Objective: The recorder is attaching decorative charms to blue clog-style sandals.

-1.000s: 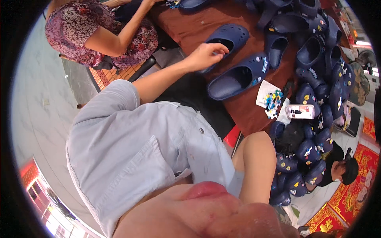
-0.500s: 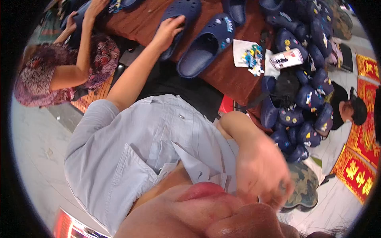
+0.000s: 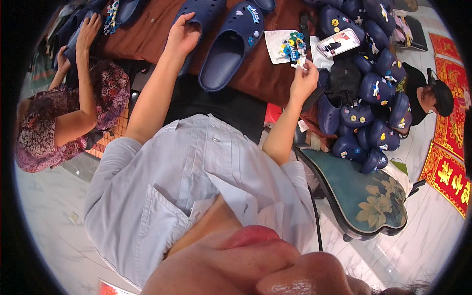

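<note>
Step in hand looked like picking from heap of charms (image 3: 293,45), partly on white sheet (image 3: 273,46) on brown-covered tabletop (image 3: 153,28); right hand (image 3: 305,84) bent fingertips at white charm (image 3: 297,65) on heap's near edge, pinched or not couldn't tell; left hand (image 3: 185,37) touched navy clog (image 3: 204,10) at opening, grip unclear; decorated clog (image 3: 223,54) lay just beside; next move seemed to call for fine pinch, parting single charm

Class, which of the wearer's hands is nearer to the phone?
Right. The right hand is at the charm pile, left of the phone; the left hand is farther left, at a navy clog.
</note>
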`<act>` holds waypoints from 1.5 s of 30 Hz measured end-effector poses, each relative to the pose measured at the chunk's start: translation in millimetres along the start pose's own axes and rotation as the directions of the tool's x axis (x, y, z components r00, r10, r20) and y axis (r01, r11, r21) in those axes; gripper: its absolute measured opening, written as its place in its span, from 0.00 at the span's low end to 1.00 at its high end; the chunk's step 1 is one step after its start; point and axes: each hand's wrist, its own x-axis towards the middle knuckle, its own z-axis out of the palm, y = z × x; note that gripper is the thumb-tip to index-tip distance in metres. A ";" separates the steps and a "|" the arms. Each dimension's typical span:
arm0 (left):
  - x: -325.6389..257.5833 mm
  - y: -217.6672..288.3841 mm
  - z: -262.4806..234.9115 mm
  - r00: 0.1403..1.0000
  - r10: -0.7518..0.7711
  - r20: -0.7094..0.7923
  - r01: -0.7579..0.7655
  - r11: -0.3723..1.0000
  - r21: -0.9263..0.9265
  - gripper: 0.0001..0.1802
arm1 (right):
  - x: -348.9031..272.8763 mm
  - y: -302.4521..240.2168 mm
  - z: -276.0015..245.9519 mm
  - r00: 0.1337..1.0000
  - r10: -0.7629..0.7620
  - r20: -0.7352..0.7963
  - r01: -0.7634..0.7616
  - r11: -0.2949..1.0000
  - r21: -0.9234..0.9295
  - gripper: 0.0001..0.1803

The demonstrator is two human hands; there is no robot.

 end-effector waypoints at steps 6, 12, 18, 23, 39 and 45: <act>6.7 -12.7 -5.7 0.999 -0.027 0.038 0.026 0.999 0.020 0.13 | 12.8 -4.1 19.4 0.944 -0.293 0.151 0.329 0.860 -0.391 0.19; 16.4 -18.1 -14.8 0.997 -0.009 0.072 -0.002 0.989 0.146 0.08 | 24.4 12.0 26.5 0.918 -0.351 0.183 0.390 0.723 -0.571 0.11; 26.2 -15.8 -32.9 0.979 0.030 0.203 -0.051 0.994 0.101 0.06 | 28.8 -2.5 29.4 0.906 -0.380 0.188 0.420 0.748 -0.514 0.07; 18.7 -25.4 -17.6 0.983 0.047 0.176 -0.056 0.997 0.049 0.06 | 45.2 10.9 27.3 0.954 -0.299 -0.019 0.279 0.909 -0.311 0.07; 17.7 -32.2 -15.8 0.964 0.029 0.266 -0.039 0.999 0.034 0.05 | 90.8 -156.7 179.3 0.698 -0.577 0.424 0.460 0.816 0.351 0.07; 22.6 -35.0 -19.3 0.973 0.040 0.227 -0.040 0.999 -0.006 0.02 | 101.4 -149.5 208.5 0.442 -0.813 0.378 0.776 0.558 0.294 0.06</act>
